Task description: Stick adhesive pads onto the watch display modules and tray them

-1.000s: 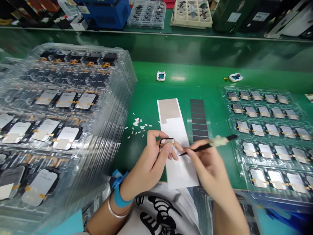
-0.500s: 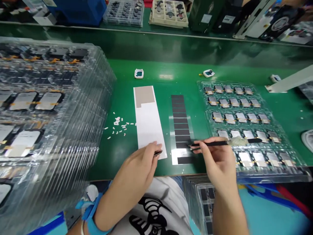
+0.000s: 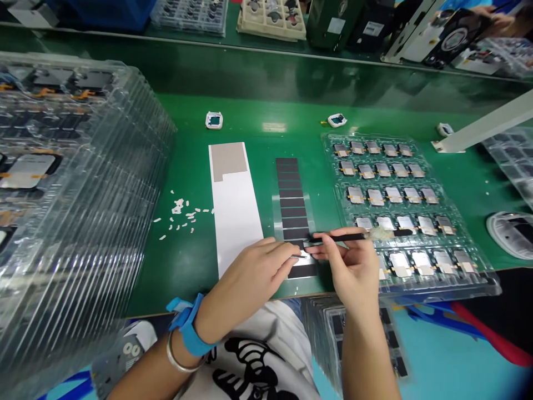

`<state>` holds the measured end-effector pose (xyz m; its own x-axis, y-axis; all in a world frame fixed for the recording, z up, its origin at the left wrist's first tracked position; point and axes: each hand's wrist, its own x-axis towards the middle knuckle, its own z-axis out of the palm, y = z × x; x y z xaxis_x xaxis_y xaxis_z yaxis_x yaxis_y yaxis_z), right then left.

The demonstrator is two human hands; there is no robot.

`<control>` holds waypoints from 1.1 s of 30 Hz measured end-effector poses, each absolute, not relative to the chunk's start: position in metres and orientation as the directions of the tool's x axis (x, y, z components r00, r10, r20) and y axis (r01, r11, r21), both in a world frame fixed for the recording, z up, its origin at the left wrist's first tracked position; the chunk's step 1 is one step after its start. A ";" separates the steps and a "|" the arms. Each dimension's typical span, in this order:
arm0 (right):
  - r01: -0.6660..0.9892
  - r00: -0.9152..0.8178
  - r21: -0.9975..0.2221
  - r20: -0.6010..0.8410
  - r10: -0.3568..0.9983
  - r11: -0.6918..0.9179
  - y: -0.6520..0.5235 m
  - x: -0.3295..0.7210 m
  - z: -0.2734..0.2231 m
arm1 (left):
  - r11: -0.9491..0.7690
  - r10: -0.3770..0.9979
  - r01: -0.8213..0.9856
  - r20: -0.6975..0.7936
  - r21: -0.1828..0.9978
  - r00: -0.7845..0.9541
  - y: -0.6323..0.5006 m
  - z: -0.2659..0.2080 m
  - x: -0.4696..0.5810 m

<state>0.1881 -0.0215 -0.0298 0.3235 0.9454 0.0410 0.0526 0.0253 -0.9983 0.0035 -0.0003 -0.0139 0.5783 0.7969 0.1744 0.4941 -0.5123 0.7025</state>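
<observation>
I have a stack (image 3: 129, 183) along the left of the counter (image 3: 183, 261) and a tray (image 3: 466, 287) of modules (image 3: 393, 194) on the right. Between them, left to right, lie scraps (image 3: 178, 206), a sheet (image 3: 235, 216) and a column of strips (image 3: 291, 194). The left grip (image 3: 256, 272) covers the sheet's near right corner, a thin piece (image 3: 300, 256) in its fingertips by the strips' near end. Just right of it, the right grip (image 3: 352, 261) holds tweezers (image 3: 345, 237), tips over the strips, tail over the tray. Behind, I see one case (image 3: 214, 120) beyond the sheet, a second case (image 3: 337, 120) beyond the tray's left end, and a third case (image 3: 444, 129) behind a post's (image 3: 483, 128) foot. A dish (image 3: 514, 233) sits right of the tray. At the back, a shelf (image 3: 232, 28) carries boxes (image 3: 333, 25).
</observation>
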 end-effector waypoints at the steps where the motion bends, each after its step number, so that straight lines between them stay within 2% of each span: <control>1: 0.048 0.330 -0.999 0.037 0.943 0.022 -0.022 0.188 -0.030 | -0.507 0.799 0.496 0.168 0.705 0.577 -0.001 -0.014 0.003; 15: 0.077 0.403 -0.997 0.030 0.915 -0.001 -0.019 0.185 -0.026 | -0.448 0.839 0.494 0.158 0.745 0.521 -0.001 -0.013 0.005; 20: 0.123 0.519 -0.985 0.166 0.838 0.119 -0.025 0.179 -0.016 | -0.300 0.923 0.439 0.142 0.847 0.357 -0.002 -0.009 0.005; 23: 0.124 0.562 -0.961 0.273 0.781 0.247 -0.031 0.160 -0.002 | -0.219 0.940 0.376 0.091 0.900 0.330 -0.001 -0.003 0.004; 27: 0.119 0.476 -0.925 0.372 0.797 0.360 -0.035 0.132 0.012 | -0.246 0.931 0.303 0.138 0.921 0.337 -0.001 0.000 0.001; 33: 0.079 0.435 -0.915 0.388 0.812 0.395 -0.032 0.117 0.012 | -0.273 0.944 0.331 0.185 0.903 0.275 -0.002 -0.004 0.000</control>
